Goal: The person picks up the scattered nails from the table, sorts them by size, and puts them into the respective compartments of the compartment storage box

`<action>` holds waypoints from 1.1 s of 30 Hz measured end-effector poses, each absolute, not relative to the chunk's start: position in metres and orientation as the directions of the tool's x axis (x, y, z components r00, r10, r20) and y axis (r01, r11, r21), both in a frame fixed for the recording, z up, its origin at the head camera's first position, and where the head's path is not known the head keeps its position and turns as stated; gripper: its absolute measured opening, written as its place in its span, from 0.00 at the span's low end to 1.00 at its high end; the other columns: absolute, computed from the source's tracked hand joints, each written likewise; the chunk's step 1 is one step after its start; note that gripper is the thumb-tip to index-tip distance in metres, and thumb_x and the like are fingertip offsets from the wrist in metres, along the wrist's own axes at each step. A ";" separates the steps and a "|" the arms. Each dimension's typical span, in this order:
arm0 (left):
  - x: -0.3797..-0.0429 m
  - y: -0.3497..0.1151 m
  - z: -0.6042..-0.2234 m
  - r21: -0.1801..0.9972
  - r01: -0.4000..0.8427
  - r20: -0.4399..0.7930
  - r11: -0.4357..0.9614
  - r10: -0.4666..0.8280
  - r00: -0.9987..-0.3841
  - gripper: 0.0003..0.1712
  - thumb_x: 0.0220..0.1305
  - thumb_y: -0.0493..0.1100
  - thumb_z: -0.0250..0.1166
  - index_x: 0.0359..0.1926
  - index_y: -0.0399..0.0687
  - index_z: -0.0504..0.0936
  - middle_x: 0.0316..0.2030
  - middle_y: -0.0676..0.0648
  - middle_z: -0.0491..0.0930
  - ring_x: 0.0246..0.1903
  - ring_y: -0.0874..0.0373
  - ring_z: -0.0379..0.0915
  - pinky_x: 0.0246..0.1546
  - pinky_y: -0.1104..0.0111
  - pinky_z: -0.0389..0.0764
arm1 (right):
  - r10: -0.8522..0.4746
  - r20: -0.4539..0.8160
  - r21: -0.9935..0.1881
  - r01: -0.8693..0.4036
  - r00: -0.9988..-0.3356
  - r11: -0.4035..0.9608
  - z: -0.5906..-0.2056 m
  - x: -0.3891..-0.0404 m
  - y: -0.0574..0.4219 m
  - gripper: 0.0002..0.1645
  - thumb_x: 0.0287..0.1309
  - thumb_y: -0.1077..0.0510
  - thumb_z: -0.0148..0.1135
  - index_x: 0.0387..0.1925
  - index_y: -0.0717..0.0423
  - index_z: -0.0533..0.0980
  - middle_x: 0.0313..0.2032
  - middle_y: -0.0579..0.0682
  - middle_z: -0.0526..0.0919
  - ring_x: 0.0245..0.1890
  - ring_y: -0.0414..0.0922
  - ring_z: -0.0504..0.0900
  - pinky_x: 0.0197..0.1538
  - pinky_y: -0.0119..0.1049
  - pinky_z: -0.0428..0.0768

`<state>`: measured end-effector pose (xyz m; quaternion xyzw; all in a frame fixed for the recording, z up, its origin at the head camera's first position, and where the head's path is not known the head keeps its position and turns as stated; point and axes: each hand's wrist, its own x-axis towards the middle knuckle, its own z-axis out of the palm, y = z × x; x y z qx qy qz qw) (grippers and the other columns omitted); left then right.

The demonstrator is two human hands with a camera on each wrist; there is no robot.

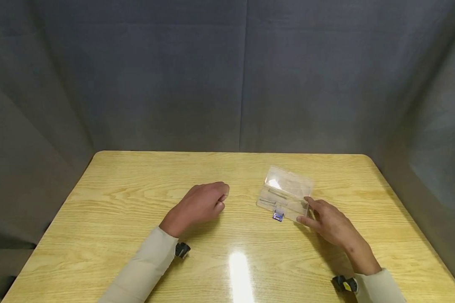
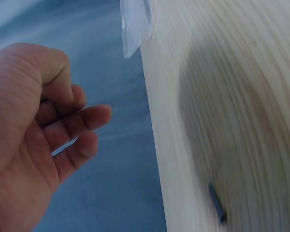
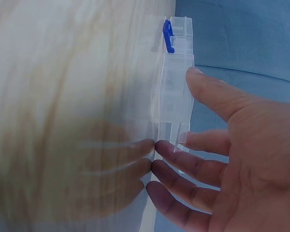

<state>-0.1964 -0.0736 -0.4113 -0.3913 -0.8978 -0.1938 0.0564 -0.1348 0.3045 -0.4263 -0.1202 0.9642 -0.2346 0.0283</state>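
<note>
A clear plastic box (image 1: 284,206) lies on the table with its lid (image 1: 289,182) raised toward the back and its blue latch (image 1: 278,216) at the front. Inside are thin metal pieces (image 1: 267,202), too small to name. My right hand (image 1: 327,221) holds the box's right end loosely, thumb at the near corner and index finger by the hinge side. To the left of the box, over the table, is my left hand (image 1: 202,205), its fingers loosely curled with nothing visible in them. A small dark slim piece (image 2: 216,203) shows on the wood in the left wrist view.
The wooden table (image 1: 136,181) has rounded far corners. Grey cloth (image 1: 167,75) hangs behind it and at both sides. A bright light reflection lies on the near middle of the tabletop.
</note>
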 end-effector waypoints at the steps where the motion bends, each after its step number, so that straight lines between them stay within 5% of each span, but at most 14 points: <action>1: -0.196 -0.077 -0.412 0.308 0.720 0.259 0.621 0.674 -0.692 0.14 0.63 0.29 0.49 0.28 0.54 0.61 0.26 0.56 0.56 0.24 0.64 0.46 0.25 0.68 0.52 | -0.244 0.002 -0.459 -0.218 -0.970 0.861 -0.426 -0.135 0.305 0.45 0.69 0.43 0.65 0.72 0.72 0.63 0.56 0.69 0.78 0.53 0.62 0.78 0.51 0.61 0.76; 6: -0.194 -0.094 -0.410 0.335 0.688 0.244 0.644 0.646 -0.723 0.12 0.66 0.31 0.52 0.33 0.55 0.69 0.29 0.58 0.64 0.25 0.64 0.56 0.26 0.68 0.62 | -0.242 -0.007 -0.456 -0.212 -0.970 0.864 -0.427 -0.135 0.305 0.46 0.69 0.42 0.65 0.72 0.71 0.63 0.57 0.71 0.77 0.55 0.65 0.78 0.52 0.63 0.75; 16: -0.190 -0.121 -0.410 0.356 0.642 0.211 0.679 0.610 -0.763 0.12 0.65 0.31 0.56 0.32 0.54 0.69 0.30 0.56 0.65 0.26 0.63 0.58 0.29 0.66 0.63 | -0.231 -0.010 -0.456 -0.201 -0.973 0.867 -0.425 -0.134 0.306 0.46 0.69 0.42 0.65 0.72 0.71 0.63 0.54 0.68 0.78 0.49 0.59 0.79 0.49 0.60 0.76; 24: -0.186 -0.133 -0.416 0.314 0.597 0.174 0.738 0.573 -0.801 0.06 0.65 0.34 0.60 0.36 0.50 0.80 0.32 0.57 0.74 0.30 0.62 0.69 0.32 0.65 0.73 | -0.229 -0.014 -0.457 -0.198 -0.973 0.867 -0.426 -0.133 0.306 0.47 0.69 0.41 0.65 0.73 0.71 0.63 0.56 0.71 0.77 0.54 0.64 0.78 0.51 0.63 0.76; 33: -0.178 -0.148 -0.421 0.301 0.531 0.112 0.792 0.524 -0.844 0.09 0.63 0.35 0.65 0.29 0.55 0.79 0.28 0.59 0.72 0.25 0.64 0.65 0.26 0.66 0.71 | -0.241 -0.015 -0.466 -0.206 -0.970 0.860 -0.425 -0.134 0.304 0.47 0.69 0.41 0.64 0.73 0.71 0.63 0.57 0.70 0.76 0.53 0.63 0.79 0.51 0.62 0.76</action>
